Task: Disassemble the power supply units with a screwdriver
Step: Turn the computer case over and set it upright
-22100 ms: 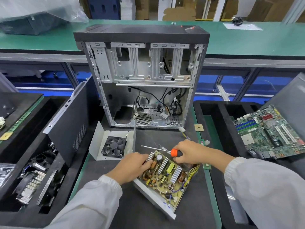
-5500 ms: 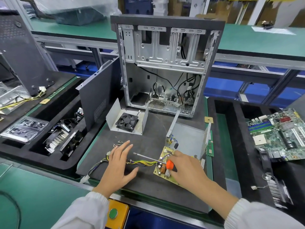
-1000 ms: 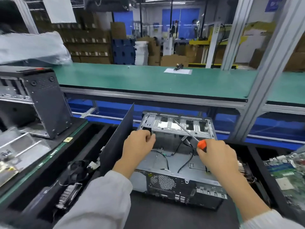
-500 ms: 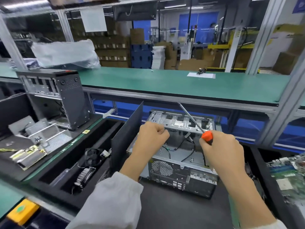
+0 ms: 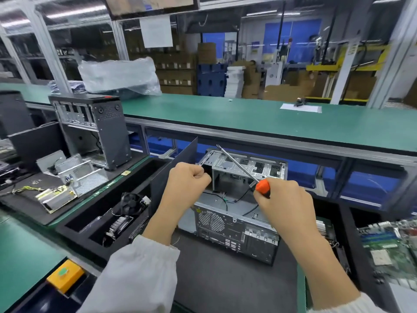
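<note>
Head view: you stand at a factory line, with a long green bench (image 5: pixel 259 118) running across behind your work mat (image 5: pixel 225 279), and stacked cardboard boxes and blue panels beyond it. A white paper sheet (image 5: pixel 156 31) hangs overhead, and another lies on the bench at the right; the writing on both is too blurred to read, and no brand shows anywhere.

Your left hand (image 5: pixel 187 179) is clenched over the near-left top corner of the open computer case (image 5: pixel 237 213), which lies on its side on the mat; you cannot tell whether the fingers actually grip the metal edge. Your right hand (image 5: pixel 284 204) is wrapped around the orange handle of the screwdriver (image 5: pixel 261 186), its shaft pointing up and to the left over the case.

The taken-apart power supply (image 5: pixel 56 196), a board with yellow wires, lies well to your left on a black tray, beside an upright second case (image 5: pixel 97 129). A motherboard (image 5: pixel 392 242) sits at your right. A yellow button box (image 5: pixel 65 275) is at the lower left.
</note>
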Tool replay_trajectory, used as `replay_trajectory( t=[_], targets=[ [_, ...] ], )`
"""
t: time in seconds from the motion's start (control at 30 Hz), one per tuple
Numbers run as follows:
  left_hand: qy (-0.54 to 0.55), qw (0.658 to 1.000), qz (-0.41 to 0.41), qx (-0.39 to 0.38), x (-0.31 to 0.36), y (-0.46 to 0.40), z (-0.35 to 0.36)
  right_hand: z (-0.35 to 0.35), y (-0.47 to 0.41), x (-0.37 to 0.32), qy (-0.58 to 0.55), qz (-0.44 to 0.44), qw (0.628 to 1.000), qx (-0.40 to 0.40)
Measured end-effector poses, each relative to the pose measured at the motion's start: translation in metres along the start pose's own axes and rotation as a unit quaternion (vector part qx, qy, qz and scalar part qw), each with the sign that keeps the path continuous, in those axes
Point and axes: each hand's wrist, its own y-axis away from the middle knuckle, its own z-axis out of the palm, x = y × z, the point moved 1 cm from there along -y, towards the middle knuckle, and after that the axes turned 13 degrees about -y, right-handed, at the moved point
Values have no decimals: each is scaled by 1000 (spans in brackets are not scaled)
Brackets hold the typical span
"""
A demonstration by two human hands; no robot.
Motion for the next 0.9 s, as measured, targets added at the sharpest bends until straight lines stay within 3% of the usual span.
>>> replay_trajectory(
  t=[0.27, 0.47, 0.9],
  targets=[
    [4, 999, -37, -1, -106, -24, -63, 61, -18, -80, -5, 4, 1000, 5],
    [2, 999, 13, -37, -181, -57, -107, 118, -25, -153, -19, 57, 998, 18],
    [45, 993, 20, -104, -239, -99, -127, 159, -40, -203, 28, 111, 993, 23]
  ],
)
